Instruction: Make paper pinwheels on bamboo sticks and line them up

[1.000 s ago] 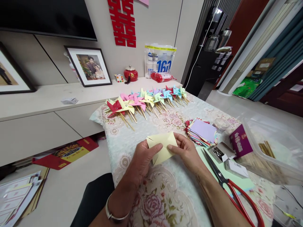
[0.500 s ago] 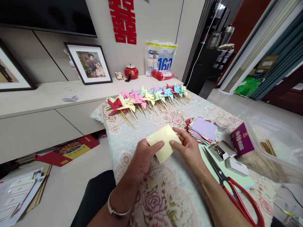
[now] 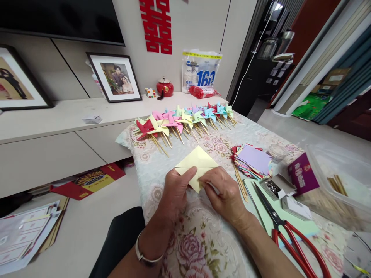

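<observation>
I judge the yellow paper square [image 3: 196, 165] light, limp and crease-prone; my left hand [image 3: 174, 193] and right hand [image 3: 224, 193] each have a pinching grip on its near edge.

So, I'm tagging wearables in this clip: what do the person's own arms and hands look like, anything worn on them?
Both forearms are bare, with no sleeves in view. The left hand has a thin silver-coloured bangle round its wrist. The right hand shows no ring, watch or glove, and its wrist is bare. No rings show on the fingers of the left hand either.
</observation>
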A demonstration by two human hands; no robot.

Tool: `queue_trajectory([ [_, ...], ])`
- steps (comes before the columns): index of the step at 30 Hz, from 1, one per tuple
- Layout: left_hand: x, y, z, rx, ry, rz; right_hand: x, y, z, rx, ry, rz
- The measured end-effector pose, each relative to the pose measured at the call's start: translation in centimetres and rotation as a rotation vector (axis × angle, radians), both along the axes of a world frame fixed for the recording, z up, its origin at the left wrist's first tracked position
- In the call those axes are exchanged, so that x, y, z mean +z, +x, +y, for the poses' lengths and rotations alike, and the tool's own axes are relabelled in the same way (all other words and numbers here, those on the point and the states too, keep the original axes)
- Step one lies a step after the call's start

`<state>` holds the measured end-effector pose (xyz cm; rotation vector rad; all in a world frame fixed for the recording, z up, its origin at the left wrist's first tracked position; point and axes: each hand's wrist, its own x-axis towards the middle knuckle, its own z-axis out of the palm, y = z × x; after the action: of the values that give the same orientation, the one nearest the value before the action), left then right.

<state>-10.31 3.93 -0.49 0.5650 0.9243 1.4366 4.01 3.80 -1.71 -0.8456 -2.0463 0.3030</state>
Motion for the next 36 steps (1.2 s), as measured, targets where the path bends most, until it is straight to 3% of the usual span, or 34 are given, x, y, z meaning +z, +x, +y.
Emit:
queue_trajectory([
  [10,-1.6,0.0,0.3,-0.04,0.03,0.051,-0.2,0.1,-0.1,0.057,-0.103,0.004],
  [16,-2.3,-0.2,0.3,-0.084,0.033,0.095,0.0,-0.1,0.0,-0.017,-0.306,0.086],
  [29,-1.9,0.1,0.0,-0.104,-0.029,0.203,0.3,-0.4,0.4,-0.113,-0.806,0.369],
  [33,-2.0,0.1,0.0,-0.101,-0.026,0.179,0.3,-0.4,0.5,-0.123,-0.833,0.382],
  [36,-1.8,0.1,0.0,-0.068,-0.02,0.136,0.1,-0.3,0.5,-0.124,-0.721,0.348],
])
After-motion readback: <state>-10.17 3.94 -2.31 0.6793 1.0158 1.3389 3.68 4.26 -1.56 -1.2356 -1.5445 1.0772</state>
